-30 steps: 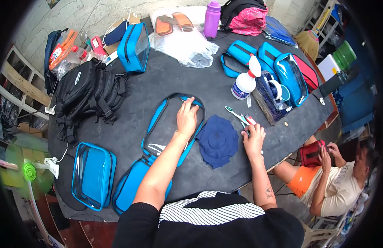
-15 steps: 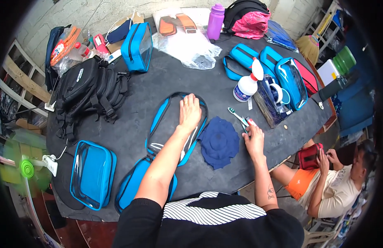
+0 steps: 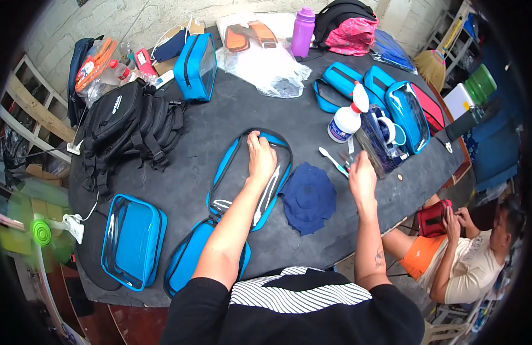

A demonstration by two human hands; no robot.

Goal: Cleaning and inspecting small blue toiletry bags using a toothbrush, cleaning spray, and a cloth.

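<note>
A blue pouch lies unzipped and spread out in front of me, its clear panel [image 3: 237,172] folded away from its blue half [image 3: 191,259]. My left hand [image 3: 262,158] rests over the clear panel, fingers curled at the far rim and closed on it. To the right, my right hand [image 3: 362,175] is closed with its fingers pinched together. A small blurred item shows at those fingertips; its kind is not clear. Beside that hand a white and teal toothbrush [image 3: 333,161] lies on the table. Between my hands is a crumpled navy cloth [image 3: 309,198].
A white spray bottle [image 3: 343,123] stands beyond the toothbrush, with blue pouches [image 3: 408,118] behind it. Another blue pouch [image 3: 131,241] lies at left, near a black backpack [image 3: 119,123]. A purple bottle [image 3: 303,34] stands at the back. A seated person [image 3: 467,253] handles a red pouch at right.
My right hand has lifted slightly away and to the right, its fingers pinching together beside the toothbrush. My left hand's fingers have curled more at the clear panel's rim.
</note>
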